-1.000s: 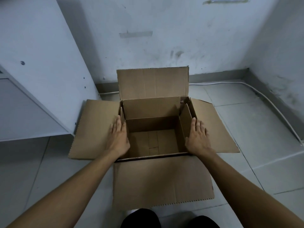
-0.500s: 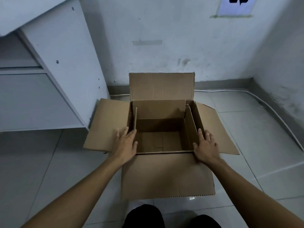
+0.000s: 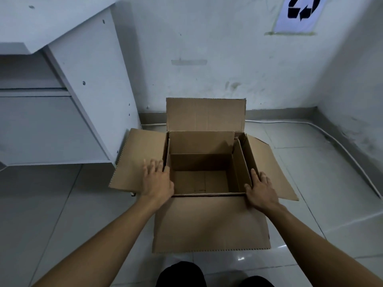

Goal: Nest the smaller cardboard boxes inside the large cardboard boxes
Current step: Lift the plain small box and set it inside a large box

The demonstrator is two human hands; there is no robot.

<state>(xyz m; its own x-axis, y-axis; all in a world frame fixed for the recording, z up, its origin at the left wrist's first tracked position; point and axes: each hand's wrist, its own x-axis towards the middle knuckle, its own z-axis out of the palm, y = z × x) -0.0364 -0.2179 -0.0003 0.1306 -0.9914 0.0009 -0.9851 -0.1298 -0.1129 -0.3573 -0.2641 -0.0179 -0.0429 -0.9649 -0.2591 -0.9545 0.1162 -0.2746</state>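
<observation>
A large cardboard box (image 3: 209,224) stands open on the tiled floor with its four flaps spread outward. Inside it sits a smaller open cardboard box (image 3: 202,182), its upright flaps lining the large box's walls. My left hand (image 3: 156,180) lies flat on the large box's left flap, fingers spread, beside the left rim. My right hand (image 3: 260,190) rests flat at the near right corner, fingers pointing along the right rim. Neither hand grips anything. The small box's bottom is bare.
A white cabinet (image 3: 68,96) stands close on the left, touching the left flap's edge. A white wall with a recycling sign (image 3: 298,13) is behind. A white cable (image 3: 331,137) runs along the baseboard and right wall. My knees (image 3: 182,274) are at the bottom.
Both hands slid from the box's inner side edges outward and toward me, onto the left flap and the near right corner. The view tilted up, showing more wall.
</observation>
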